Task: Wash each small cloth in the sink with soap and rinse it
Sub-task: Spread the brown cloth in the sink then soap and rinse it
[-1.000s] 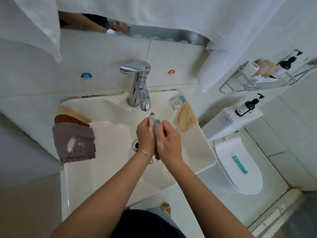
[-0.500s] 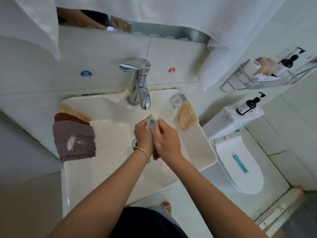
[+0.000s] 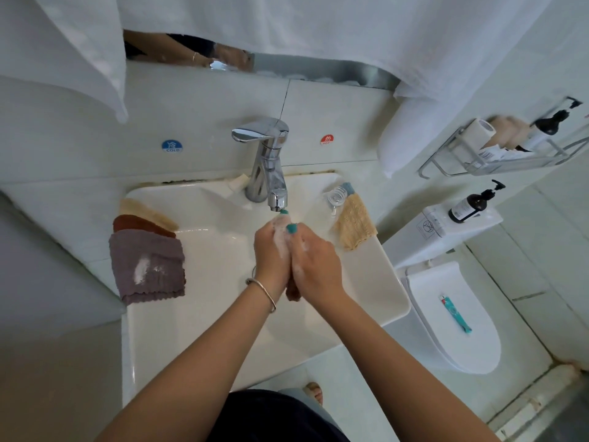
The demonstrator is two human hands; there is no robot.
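Note:
Over the white sink [image 3: 376, 282], my left hand [image 3: 271, 253] and my right hand [image 3: 315, 263] are pressed together just under the chrome faucet [image 3: 267, 161]. Both are covered in soap foam. They clasp a small brown cloth [image 3: 292, 293] between the palms; only its lower end shows below my wrists. On the sink's left rim lie a purple cloth [image 3: 148, 266] with white soap smears, a rust cloth [image 3: 137, 223] and a beige cloth [image 3: 143, 208]. A yellow cloth [image 3: 353, 226] lies on the right rim.
A small clear bottle [image 3: 336, 196] stands beside the yellow cloth. Right of the sink is a toilet [image 3: 424, 291] with a teal tube [image 3: 454, 314] on its lid and a dark pump bottle [image 3: 475, 204] on its tank. A wire rack [image 3: 497, 161] hangs on the wall; white towels hang above.
My hands have rubbed the cloth between them and slid up a little, closer to the faucet spout. The cloths on the rims have not moved.

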